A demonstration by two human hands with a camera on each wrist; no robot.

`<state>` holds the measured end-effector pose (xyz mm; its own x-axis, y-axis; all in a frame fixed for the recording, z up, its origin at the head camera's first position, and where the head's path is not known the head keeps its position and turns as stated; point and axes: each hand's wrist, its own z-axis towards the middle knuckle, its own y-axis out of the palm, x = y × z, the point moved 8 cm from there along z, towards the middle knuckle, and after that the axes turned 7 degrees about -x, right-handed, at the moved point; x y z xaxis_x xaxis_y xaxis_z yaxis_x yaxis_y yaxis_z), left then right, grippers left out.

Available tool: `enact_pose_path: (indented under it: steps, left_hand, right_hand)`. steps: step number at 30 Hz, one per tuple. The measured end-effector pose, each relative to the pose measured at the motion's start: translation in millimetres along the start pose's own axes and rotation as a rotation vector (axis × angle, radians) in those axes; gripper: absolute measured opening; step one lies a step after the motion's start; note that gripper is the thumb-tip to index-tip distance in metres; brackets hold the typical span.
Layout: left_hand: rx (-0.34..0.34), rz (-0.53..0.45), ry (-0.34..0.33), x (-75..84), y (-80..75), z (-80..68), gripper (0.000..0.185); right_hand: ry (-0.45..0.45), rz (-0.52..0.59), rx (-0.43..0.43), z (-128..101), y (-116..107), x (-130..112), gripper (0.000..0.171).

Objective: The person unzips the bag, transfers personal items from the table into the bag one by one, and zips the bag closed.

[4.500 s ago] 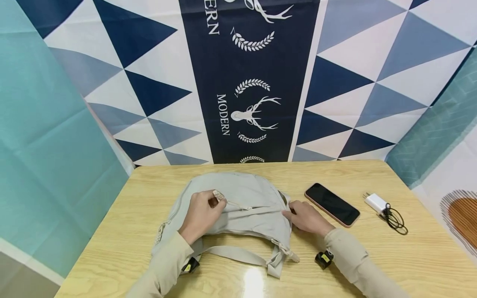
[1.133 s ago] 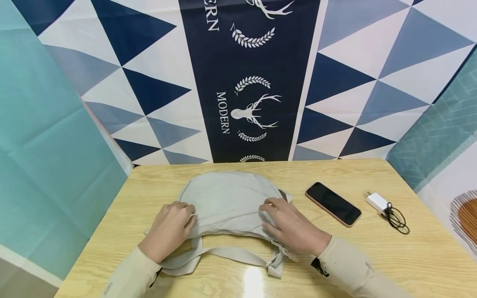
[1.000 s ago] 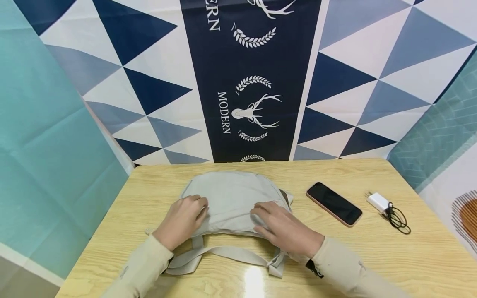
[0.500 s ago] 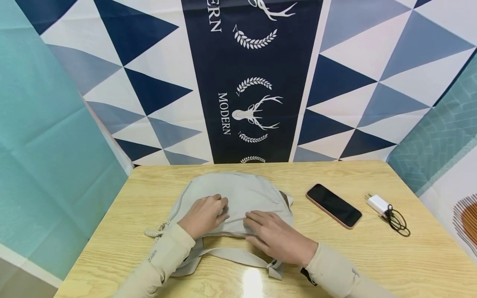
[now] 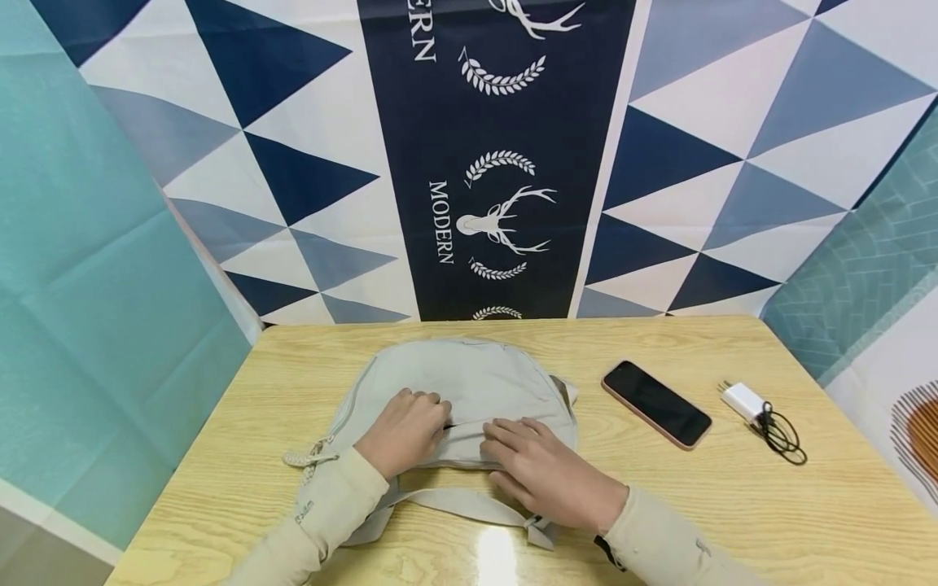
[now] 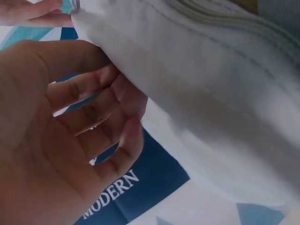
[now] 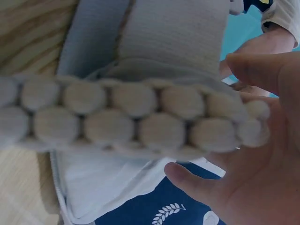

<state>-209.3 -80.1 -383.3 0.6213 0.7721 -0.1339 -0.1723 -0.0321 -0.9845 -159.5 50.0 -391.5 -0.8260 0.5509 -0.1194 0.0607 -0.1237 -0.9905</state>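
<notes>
now, head view: grey bag (image 5: 469,382) flat on wooden table (image 5: 733,505), both hands on its front. left hand (image 5: 405,431) fingers curled at pocket slit, pinching fabric edge. right hand (image 5: 545,472) fingers nearly straight, pressing lower edge, grasping nothing. phone (image 5: 655,403) and charger (image 5: 743,400) well apart to right, not yet in bag; pocket looks barely parted, so early stage by my guess.

left wrist view: fingers (image 6: 101,101) curled against pale fabric (image 6: 211,93).

right wrist view: braided cord (image 7: 131,122) close across lens, open fingers (image 7: 253,70) beside.
</notes>
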Motion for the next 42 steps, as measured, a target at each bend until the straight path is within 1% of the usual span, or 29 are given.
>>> enact_pose_path:
  steps: [3, 6, 11, 15, 19, 22, 26, 29, 33, 35, 37, 40, 42]
  left_hand:
    - [0.032, 0.079, -0.006, -0.6, -7.1, -1.3, 0.01]
    - [0.081, 0.131, -0.011, -4.2, -16.3, -2.3, 0.011]
    - [0.141, 0.128, -0.019, -12.6, -33.1, -1.5, 0.015]
    - [0.174, 0.127, -0.001, -15.2, -50.6, 2.5, 0.015]
    - [0.209, 0.163, 0.016, -17.1, -68.7, 7.8, 0.013]
    - [0.227, 0.184, 0.022, -19.5, -79.2, 11.5, 0.012]
    - [0.221, 0.14, 0.036, -22.2, -88.5, 15.1, 0.012]
    - [0.187, 0.102, 0.048, -22.7, -91.7, 17.3, 0.012]
    - [0.146, 0.1, 0.058, -23.3, -94.1, 19.6, 0.01]
    - [0.142, 0.105, 0.058, -24.4, -96.4, 20.9, 0.009]
    - [0.146, 0.106, 0.054, -26.1, -99.4, 22.5, 0.009]
    - [0.155, 0.087, 0.05, -29.7, -104.8, 24.9, 0.01]
    - [0.162, 0.063, 0.049, -32.9, -108.8, 26.5, 0.012]
  right_hand:
    - [-0.01, -0.007, 0.02, 0, 0, -1, 0.034]
    - [-0.013, -0.009, 0.012, 0, 1, -1, 0.035]
    - [-0.008, 0.007, -0.017, -1, 3, -1, 0.04]
    - [-0.005, 0.014, -0.026, 0, 2, -1, 0.04]
    - [-0.005, 0.017, -0.028, 1, 2, -2, 0.04]
    - [-0.007, 0.019, -0.022, 2, 2, -3, 0.039]
    - [0.002, 0.005, -0.004, 8, -4, -5, 0.039]
    - [0.007, -0.031, 0.025, 19, -11, -9, 0.042]
    - [0.002, -0.084, 0.041, 37, -16, -15, 0.047]
    - [0.003, -0.1, 0.024, 44, -13, -16, 0.05]
    - [0.008, -0.115, -0.018, 47, -8, -15, 0.051]
    - [0.006, -0.102, -0.082, 47, 2, -13, 0.052]
    - [0.001, -0.08, -0.107, 44, 7, -12, 0.052]
